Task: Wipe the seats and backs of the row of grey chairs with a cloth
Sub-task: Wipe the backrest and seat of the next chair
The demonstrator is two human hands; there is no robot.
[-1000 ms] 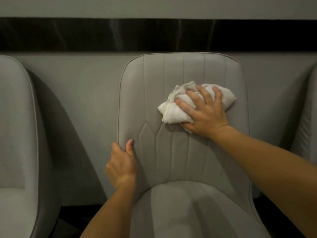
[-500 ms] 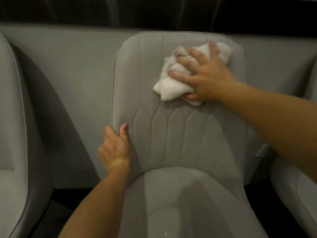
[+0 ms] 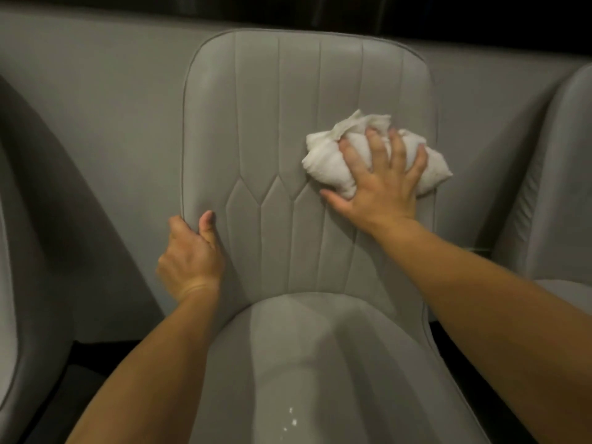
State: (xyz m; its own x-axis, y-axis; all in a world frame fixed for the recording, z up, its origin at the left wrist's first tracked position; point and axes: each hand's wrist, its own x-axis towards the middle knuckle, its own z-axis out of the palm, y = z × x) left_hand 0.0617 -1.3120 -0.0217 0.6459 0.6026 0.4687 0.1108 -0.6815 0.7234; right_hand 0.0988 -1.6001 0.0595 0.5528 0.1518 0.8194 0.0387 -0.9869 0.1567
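A grey padded chair (image 3: 275, 123) fills the middle of the head view, its stitched back facing me and its seat below. A bunched white cloth (image 3: 333, 158) lies against the right side of the chair back. My right hand (image 3: 381, 184) presses on the cloth with spread fingers curled into it. My left hand (image 3: 189, 254) grips the left edge of the chair back, thumb on the front, fingers hidden behind the edge.
Another grey chair (image 3: 19, 251) stands at the left and a third grey chair (image 3: 554, 187) at the right. A grey wall panel (image 3: 112, 91) runs behind them under a dark strip. Small white specks (image 3: 290, 421) lie on the middle seat.
My right hand has dragged the cloth from the top of the chair back down to its right middle. My left hand has kept its grip on the left edge.
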